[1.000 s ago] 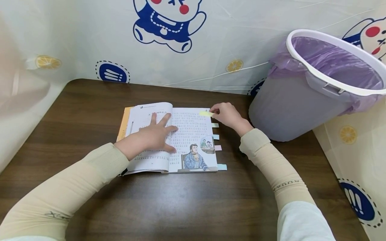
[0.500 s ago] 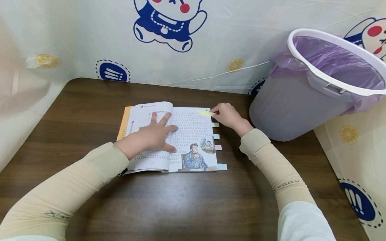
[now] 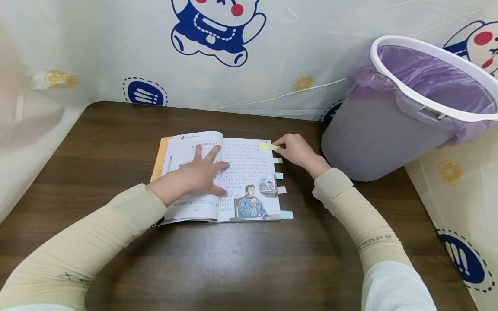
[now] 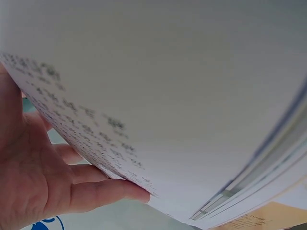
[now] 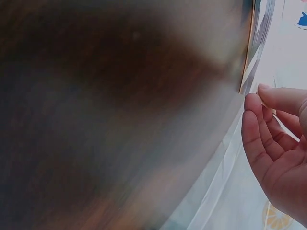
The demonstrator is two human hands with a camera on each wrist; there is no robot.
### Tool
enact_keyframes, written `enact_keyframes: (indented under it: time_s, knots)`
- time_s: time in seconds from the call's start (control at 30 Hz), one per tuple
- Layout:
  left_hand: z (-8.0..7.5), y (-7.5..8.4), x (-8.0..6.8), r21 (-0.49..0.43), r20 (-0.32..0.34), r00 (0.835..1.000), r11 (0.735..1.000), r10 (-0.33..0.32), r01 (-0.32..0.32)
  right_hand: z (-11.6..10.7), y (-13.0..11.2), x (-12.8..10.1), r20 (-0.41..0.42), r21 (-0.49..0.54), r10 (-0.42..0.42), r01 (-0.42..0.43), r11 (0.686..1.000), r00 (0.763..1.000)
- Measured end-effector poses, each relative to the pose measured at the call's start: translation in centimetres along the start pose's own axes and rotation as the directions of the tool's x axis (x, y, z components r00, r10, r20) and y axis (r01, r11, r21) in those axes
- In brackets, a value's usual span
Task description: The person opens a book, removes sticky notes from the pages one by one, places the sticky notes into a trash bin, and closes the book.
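An open book lies on the table, with printed text and a drawing of a seated figure on its right page. My left hand rests on the left page, fingers spread toward the fold. The left wrist view shows the same hand against the curving page. At the top right corner, my right hand pinches the outer end of a yellow sticky tab; its inner end lies over the page. In the right wrist view, thumb and fingertips of the right hand meet beside the book's edge.
Several coloured index tabs, among them a pink one and a blue one, jut from the book's right edge. A grey bin with a purple liner stands at the right. Behind the brown table hangs a patterned curtain.
My right hand and the yellow sticky tab have shifted slightly to the right. The left hand and the book stay in place.
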State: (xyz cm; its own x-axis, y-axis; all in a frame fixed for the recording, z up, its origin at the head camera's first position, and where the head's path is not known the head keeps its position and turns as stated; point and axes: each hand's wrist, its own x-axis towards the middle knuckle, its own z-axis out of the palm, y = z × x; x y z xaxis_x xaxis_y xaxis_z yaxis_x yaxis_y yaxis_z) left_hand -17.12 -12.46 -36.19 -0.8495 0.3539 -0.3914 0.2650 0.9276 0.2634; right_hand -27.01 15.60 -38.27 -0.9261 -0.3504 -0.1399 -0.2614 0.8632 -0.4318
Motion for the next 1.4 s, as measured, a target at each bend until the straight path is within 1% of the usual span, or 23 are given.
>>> enact_keyframes:
  time_s: [0.2,0.37,0.6,0.8,0.97,1.13,1.3,1.4]
  knots:
    - [0.1,-0.1,0.0,0.000,-0.006,1.000,1.000,0.000,0.000,-0.3,0.3,-0.2,-0.001,0.036,0.015,-0.015,0.999,1.000]
    - [0.1,-0.1,0.0,0.001,-0.008,1.000,1.000,0.002,-0.002,-0.8,0.4,-0.5,0.014,0.041,0.025,-0.025,0.999,1.000]
    - [-0.1,0.0,0.0,0.014,0.001,1.000,1.000,-0.008,0.008,-1.9,0.3,-1.2,0.005,0.034,-0.006,0.006,0.999,1.000]
    - [0.0,0.1,0.0,0.002,0.004,1.000,1.000,0.003,-0.003,-3.2,0.1,-2.4,-0.012,0.031,-0.022,0.023,0.999,1.000]
    - [0.1,0.1,0.0,0.005,0.000,1.000,1.000,0.002,-0.002,-4.7,-0.4,-3.6,-0.048,0.023,-0.063,0.064,0.998,0.997]
    - [0.2,0.1,-0.2,0.002,0.001,1.000,1.000,0.006,-0.006,-5.9,-0.7,-4.9,-0.063,-0.021,-0.125,0.124,0.992,0.990]
    - [0.3,0.0,-0.1,0.000,-0.009,1.000,1.000,0.014,-0.014,-7.1,-1.1,-5.9,-0.088,-0.059,-0.172,0.168,0.984,0.981]
    - [0.2,0.0,0.1,0.004,-0.015,1.000,1.000,0.020,-0.020,-7.9,-1.3,-6.3,-0.115,-0.078,-0.206,0.198,0.977,0.972]
